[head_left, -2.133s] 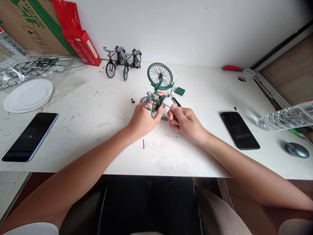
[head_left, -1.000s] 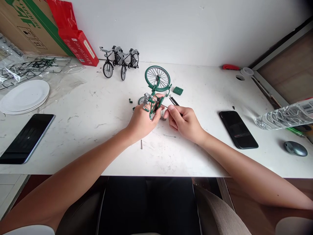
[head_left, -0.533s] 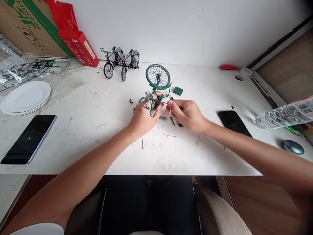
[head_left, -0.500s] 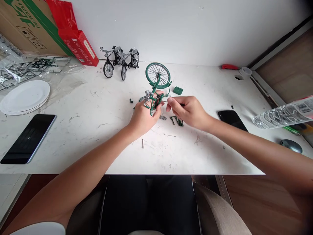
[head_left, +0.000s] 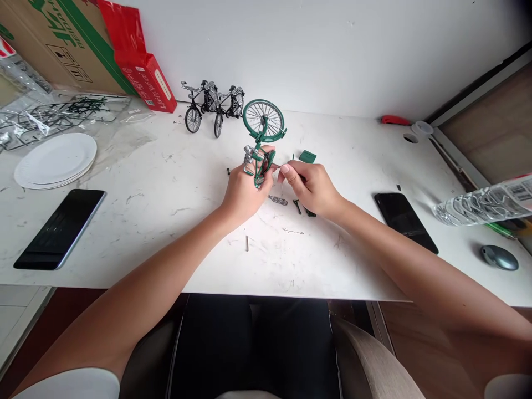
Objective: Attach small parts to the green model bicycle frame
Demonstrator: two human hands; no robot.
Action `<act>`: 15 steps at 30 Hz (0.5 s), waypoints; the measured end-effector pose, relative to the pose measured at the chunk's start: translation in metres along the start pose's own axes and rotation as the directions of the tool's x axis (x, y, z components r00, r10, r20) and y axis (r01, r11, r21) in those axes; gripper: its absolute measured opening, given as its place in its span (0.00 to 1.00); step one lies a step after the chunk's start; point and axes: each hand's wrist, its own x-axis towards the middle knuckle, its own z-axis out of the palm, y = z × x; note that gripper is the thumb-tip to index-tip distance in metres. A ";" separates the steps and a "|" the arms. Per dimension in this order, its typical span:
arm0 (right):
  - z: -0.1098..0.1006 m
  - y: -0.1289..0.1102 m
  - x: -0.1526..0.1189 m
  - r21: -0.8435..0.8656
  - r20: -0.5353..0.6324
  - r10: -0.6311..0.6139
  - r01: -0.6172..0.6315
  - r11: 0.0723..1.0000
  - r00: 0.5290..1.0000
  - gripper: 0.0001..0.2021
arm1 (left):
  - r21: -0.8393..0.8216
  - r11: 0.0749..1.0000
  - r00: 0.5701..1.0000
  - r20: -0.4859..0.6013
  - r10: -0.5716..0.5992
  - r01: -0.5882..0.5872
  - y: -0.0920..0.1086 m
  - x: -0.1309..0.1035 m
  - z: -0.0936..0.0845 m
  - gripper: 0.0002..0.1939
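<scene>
My left hand [head_left: 245, 188] is wrapped round a green model bicycle [head_left: 258, 136], whose spoked wheel points away toward the wall. Close on its right, my right hand [head_left: 313, 187] pinches a thin metal piece against the bicycle's middle; most of that piece is hidden by the fingers. A green flat part [head_left: 307, 156] lies behind my right hand. In front of the hands are a grey oval part [head_left: 277, 200], small green pieces [head_left: 297, 207], a thin rod [head_left: 293, 231] and a small pin [head_left: 247, 244].
Two black model bicycles [head_left: 219, 108] stand near the wall beside a red package [head_left: 147, 83]. White plates [head_left: 58, 158] and a phone [head_left: 60, 228] are at left. At right lie another phone [head_left: 405, 221], a plastic bottle [head_left: 482, 202] and a mouse [head_left: 499, 257].
The view has shifted slightly, moving the table items rightward. The green bicycle has turned a little in my left hand, its wheel now further left. My right hand has stayed close to it.
</scene>
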 end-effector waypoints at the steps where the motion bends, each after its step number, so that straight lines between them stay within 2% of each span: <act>1: -0.001 0.001 0.003 -0.003 0.018 -0.006 0.006 1.000 1.000 0.39 | 0.000 1.000 1.000 -0.003 0.000 0.000 -0.002 0.001 -0.001 0.22; 4: -0.001 0.008 0.003 0.003 0.013 0.014 -0.014 1.000 1.000 0.37 | 0.014 1.000 1.000 -0.004 -0.022 0.022 -0.004 0.003 -0.003 0.26; 8: 0.005 0.014 -0.013 0.037 -0.180 0.093 -0.087 0.996 0.979 0.30 | 0.031 0.999 0.999 0.006 -0.035 0.035 -0.004 0.003 -0.004 0.26; 11: 0.007 0.012 -0.022 0.098 -0.252 0.108 -0.086 0.991 0.962 0.24 | 0.036 0.999 1.000 0.027 0.003 -0.004 -0.001 0.001 -0.004 0.23; 15: 0.011 0.008 -0.023 0.152 -0.301 0.100 -0.056 0.987 0.948 0.24 | -0.004 0.997 0.995 0.056 0.079 -0.079 0.006 -0.001 -0.004 0.15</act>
